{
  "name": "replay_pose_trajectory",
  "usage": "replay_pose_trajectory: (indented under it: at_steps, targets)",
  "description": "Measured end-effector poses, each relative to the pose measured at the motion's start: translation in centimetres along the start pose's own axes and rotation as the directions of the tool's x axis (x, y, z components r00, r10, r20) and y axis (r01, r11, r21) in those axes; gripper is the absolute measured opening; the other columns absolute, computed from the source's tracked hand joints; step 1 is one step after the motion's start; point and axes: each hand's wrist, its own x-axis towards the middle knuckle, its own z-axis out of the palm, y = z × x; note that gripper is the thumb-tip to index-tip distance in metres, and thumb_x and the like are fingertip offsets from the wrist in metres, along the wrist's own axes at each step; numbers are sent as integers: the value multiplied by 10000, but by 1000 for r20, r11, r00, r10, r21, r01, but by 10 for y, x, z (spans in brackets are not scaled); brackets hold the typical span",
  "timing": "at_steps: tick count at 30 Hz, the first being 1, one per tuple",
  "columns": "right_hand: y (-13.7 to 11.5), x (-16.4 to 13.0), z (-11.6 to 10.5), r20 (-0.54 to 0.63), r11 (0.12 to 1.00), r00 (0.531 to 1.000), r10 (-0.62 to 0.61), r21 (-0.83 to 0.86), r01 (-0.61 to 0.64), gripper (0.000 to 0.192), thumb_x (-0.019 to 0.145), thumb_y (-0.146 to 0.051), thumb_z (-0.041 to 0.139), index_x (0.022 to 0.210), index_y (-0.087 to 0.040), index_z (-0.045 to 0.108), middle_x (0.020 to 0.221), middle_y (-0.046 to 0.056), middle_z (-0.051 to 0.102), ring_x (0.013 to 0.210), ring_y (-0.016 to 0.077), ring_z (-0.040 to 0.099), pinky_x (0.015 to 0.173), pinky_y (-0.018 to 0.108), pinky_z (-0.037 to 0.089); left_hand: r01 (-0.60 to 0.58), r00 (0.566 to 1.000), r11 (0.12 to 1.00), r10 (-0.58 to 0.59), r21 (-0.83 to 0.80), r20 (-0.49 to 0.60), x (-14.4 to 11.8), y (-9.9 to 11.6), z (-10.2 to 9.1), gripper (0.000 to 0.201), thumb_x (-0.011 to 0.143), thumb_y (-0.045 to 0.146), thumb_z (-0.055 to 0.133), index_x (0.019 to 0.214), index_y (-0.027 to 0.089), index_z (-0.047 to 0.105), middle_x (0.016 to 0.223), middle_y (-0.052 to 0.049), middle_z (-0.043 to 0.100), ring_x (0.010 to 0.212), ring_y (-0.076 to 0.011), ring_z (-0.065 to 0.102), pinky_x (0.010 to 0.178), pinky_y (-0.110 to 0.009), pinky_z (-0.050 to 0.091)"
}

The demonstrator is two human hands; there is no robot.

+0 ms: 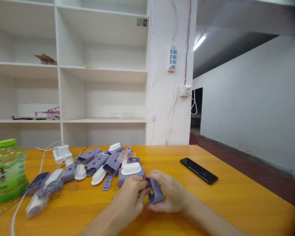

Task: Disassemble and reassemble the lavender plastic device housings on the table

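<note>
Over the front of the table, my right hand (172, 193) is closed round a hollow purple plastic shell (157, 194), thumb and fingers on opposite sides. The shell stands tilted, and a hole shows in its wall. My left hand (131, 196) has its fingers pinched at the shell's left edge; whether a small part is also between those fingertips is hidden. Just behind the left hand lies a purple housing with a white oval cover (131, 168). A flat purple strip with holes (107, 183) rests to the left.
Several purple shells (97, 163) and white parts are heaped at middle left. A cord-wrapped white device (38, 201), a green-capped bottle (8, 173) and a power strip (62, 154) stand further left. A black phone (199, 170) lies right. Shelves (103, 69) rise behind.
</note>
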Motion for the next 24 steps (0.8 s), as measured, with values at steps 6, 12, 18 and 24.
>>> replay_pose_trajectory:
  at_steps: [6,12,18,24]
  targets:
    - [31,-15,-31,-152,950,938,313,39,-310,564,804,-427,734,1274,-207,510,1231,109,611,1098,255,610,979,378,496,105,994,938,-88,331,-65,5,-19,-39,298,973,228,484,736,192,661,811,-51,684,833,-195,626,732,-270,392]
    - [8,6,-18,-77,976,975,207,89,-200,688,824,-435,749,1407,-224,450,1425,116,492,1337,265,465,1148,405,374,493,855,630,-479,600,-198,10,-76,-79,327,997,335,433,854,181,684,912,-100,747,899,-267,694,728,-302,417]
    - [-64,66,37,43,990,992,119,68,-122,700,769,-535,775,1351,-253,507,1299,72,574,1167,257,575,1044,372,468,570,779,520,-588,636,-218,-3,-113,-95,206,908,318,558,863,159,683,977,-146,749,965,-308,696,775,-333,465]
    - [-71,105,121,104,974,995,-6,-226,29,639,841,-720,568,1171,-173,581,1150,133,631,1079,323,572,957,499,494,552,785,512,-586,658,-202,-8,-118,-104,159,872,266,560,881,151,670,975,-145,744,967,-303,696,798,-343,477]
